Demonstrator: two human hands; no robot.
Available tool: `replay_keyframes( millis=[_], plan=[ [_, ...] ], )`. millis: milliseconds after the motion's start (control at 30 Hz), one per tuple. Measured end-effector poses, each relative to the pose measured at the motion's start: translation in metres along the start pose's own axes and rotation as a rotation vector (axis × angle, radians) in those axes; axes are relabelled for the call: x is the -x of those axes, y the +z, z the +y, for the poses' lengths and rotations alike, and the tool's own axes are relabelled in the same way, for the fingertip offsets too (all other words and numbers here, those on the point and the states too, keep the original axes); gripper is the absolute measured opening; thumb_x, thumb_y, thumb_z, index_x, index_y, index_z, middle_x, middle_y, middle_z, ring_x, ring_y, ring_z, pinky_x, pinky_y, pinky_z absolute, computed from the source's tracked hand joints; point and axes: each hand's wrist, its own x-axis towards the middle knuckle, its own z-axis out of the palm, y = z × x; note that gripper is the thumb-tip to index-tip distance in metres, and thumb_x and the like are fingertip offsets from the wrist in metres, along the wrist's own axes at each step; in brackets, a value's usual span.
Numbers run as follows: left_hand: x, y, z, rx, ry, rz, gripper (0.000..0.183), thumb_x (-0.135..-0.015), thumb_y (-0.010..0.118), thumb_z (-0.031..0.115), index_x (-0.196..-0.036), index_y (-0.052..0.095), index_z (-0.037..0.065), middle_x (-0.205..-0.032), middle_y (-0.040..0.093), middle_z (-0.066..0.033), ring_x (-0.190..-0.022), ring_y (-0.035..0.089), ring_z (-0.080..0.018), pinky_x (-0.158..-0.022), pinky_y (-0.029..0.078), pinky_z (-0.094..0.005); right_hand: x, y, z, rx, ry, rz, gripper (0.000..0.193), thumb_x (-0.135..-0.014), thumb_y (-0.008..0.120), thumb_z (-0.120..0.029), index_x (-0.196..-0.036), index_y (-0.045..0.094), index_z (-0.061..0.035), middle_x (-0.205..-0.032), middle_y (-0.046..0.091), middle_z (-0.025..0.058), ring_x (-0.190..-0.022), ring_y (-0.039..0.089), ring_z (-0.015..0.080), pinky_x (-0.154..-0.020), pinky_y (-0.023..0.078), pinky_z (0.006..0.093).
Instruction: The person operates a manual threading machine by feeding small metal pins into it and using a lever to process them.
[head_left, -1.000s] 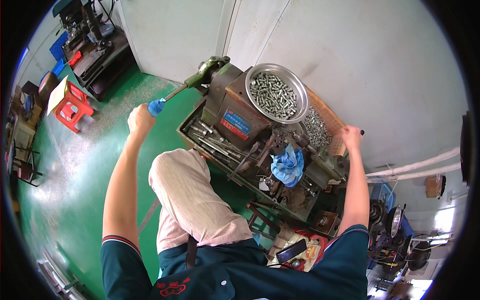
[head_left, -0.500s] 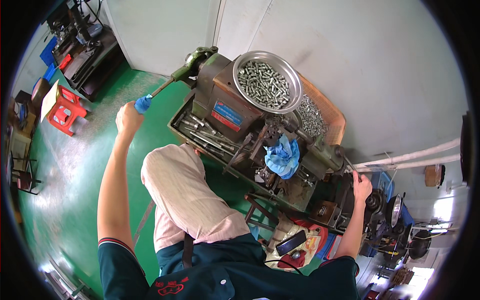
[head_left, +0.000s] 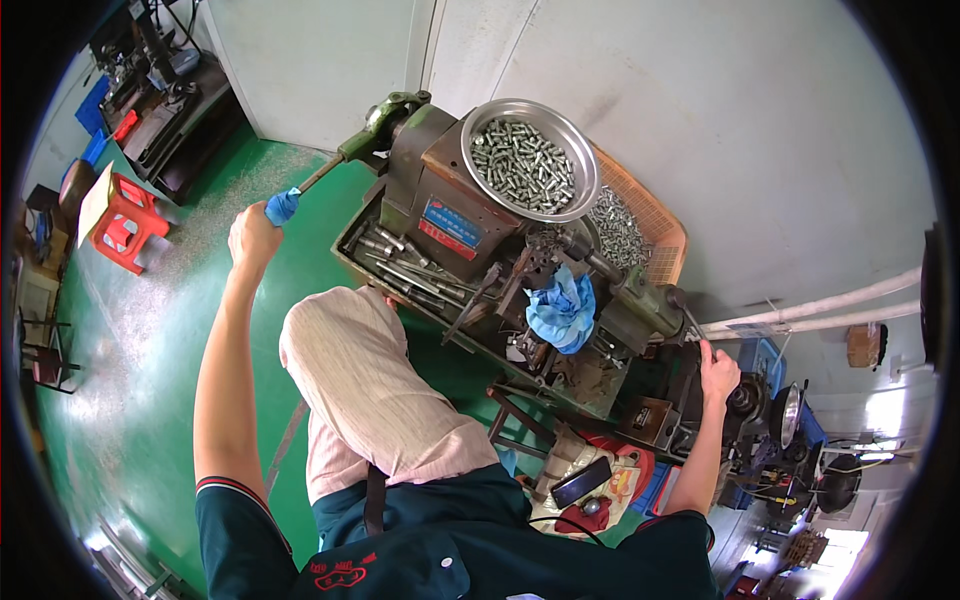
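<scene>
My left hand point(head_left: 254, 237) is closed at the blue-wrapped end point(head_left: 283, 207) of a long lever point(head_left: 322, 174) that sticks out from the machine's green arm. On the other side, my right hand point(head_left: 718, 372) grips a thin metal handle point(head_left: 692, 318) at the machine's right end. Between them stands the small bench machine point(head_left: 455, 190), its front bearing a blue and red plate. A round metal bowl point(head_left: 590, 196) full of short metal pins sits on top. A crumpled blue cloth point(head_left: 562, 310) covers part of the working area, hiding what lies beneath.
An orange basket point(head_left: 668, 240) of small metal parts stands behind the machine. Rods and tools lie in the tray point(head_left: 352, 252) at its left. A red stool point(head_left: 125, 222) is at far left. Below the machine, a phone point(head_left: 581, 482) rests on a bag beside a wooden stool point(head_left: 512, 425).
The whole view has shifted very slightly. Both hands keep their grips, and neither the lever nor the handle has visibly moved against the machine.
</scene>
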Motion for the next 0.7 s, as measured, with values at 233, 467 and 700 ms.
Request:
replay_keyframes(
  millis=[233, 467, 700],
  plan=[
    [0.0, 0.001, 0.002, 0.021, -0.008, 0.003, 0.021, -0.064, 0.051, 0.006, -0.083, 0.06, 0.008, -0.078, 0.059, -0.0177, -0.078, 0.056, -0.034, -0.068, 0.044, -0.041, 0.003, -0.002, -0.004, 0.045, 0.036, -0.023, 0.058, -0.073, 0.046, -0.056, -0.055, 0.053, -0.0016, -0.057, 0.054, 0.0191, -0.058, 0.054, 0.0364, -0.054, 0.041, 0.0443],
    [-0.001, 0.003, 0.001, 0.027, -0.013, -0.008, 0.023, -0.063, 0.051, 0.006, -0.084, 0.06, 0.009, -0.078, 0.059, -0.0176, -0.078, 0.056, -0.0339, -0.068, 0.044, -0.0407, 0.005, -0.008, -0.01, 0.057, 0.086, -0.069, 0.059, -0.073, 0.044, -0.057, -0.057, 0.055, -0.0014, -0.06, 0.055, 0.0201, -0.062, 0.054, 0.0365, -0.057, 0.042, 0.0444],
    [-0.001, 0.004, 0.0, 0.034, -0.001, 0.007, 0.023, -0.064, 0.051, 0.006, -0.085, 0.06, 0.009, -0.079, 0.059, -0.0175, -0.077, 0.056, -0.0342, -0.068, 0.044, -0.0408, 0.008, -0.011, -0.013, 0.057, 0.118, -0.107, 0.059, -0.073, 0.045, -0.058, -0.061, 0.057, -0.0014, -0.064, 0.056, 0.0211, -0.065, 0.055, 0.0371, -0.059, 0.041, 0.0449]
  ],
)
